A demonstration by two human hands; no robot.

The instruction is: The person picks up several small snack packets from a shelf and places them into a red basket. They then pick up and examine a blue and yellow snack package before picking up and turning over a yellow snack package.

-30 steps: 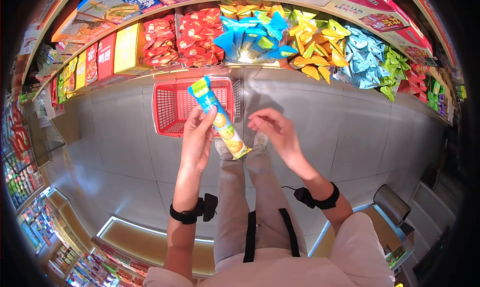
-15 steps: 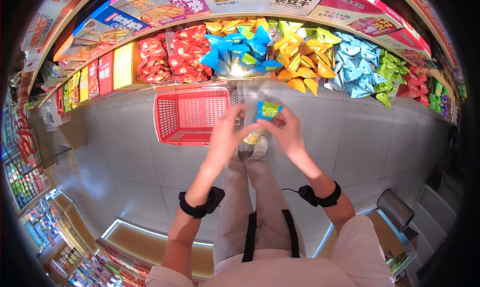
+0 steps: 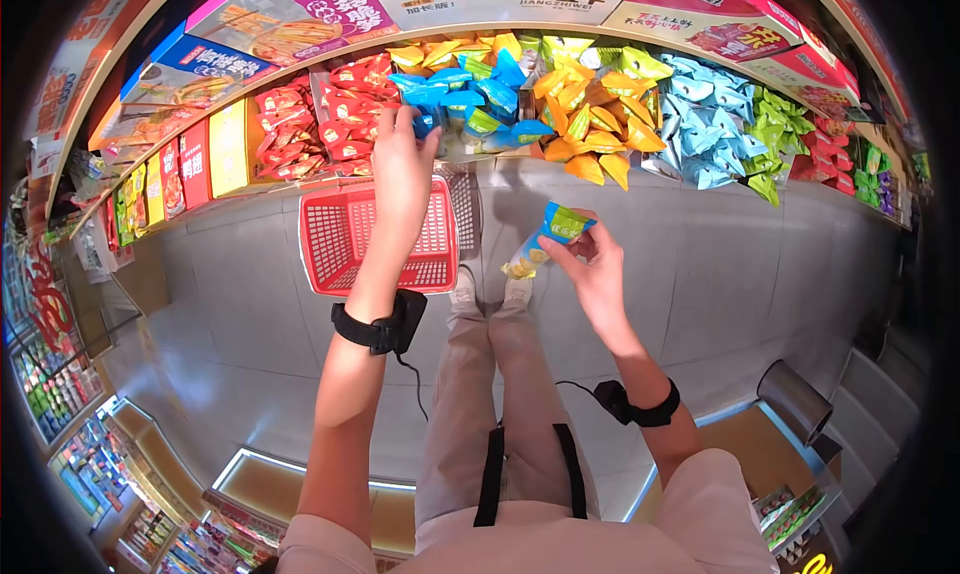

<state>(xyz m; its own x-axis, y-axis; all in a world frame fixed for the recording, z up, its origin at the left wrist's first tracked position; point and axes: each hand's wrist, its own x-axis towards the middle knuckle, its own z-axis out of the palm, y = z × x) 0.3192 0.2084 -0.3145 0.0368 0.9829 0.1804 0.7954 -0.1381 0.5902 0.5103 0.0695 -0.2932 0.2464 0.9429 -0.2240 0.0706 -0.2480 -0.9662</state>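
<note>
My right hand (image 3: 590, 264) holds a long blue and green biscuit pack (image 3: 548, 238) by its upper end, above my shoes. My left hand (image 3: 400, 159) is stretched up to the shelf and its fingers touch a blue snack pack (image 3: 428, 122) in the blue pile (image 3: 470, 94). Whether the fingers have closed on that pack is hidden by the back of the hand. A red shopping basket (image 3: 320, 244) stands on the floor under my left forearm.
The shelf holds piles of red (image 3: 340, 114), yellow (image 3: 590, 104), light blue (image 3: 710, 124) and green (image 3: 790, 134) snack packs. Boxed goods (image 3: 225, 149) stand to the left, larger boxes lie above. A grey tiled floor lies below, and a metal bin (image 3: 795, 404) stands at right.
The biscuit pack passed from my left hand to my right hand. My left hand then rose from the pack up to the blue packs on the shelf.
</note>
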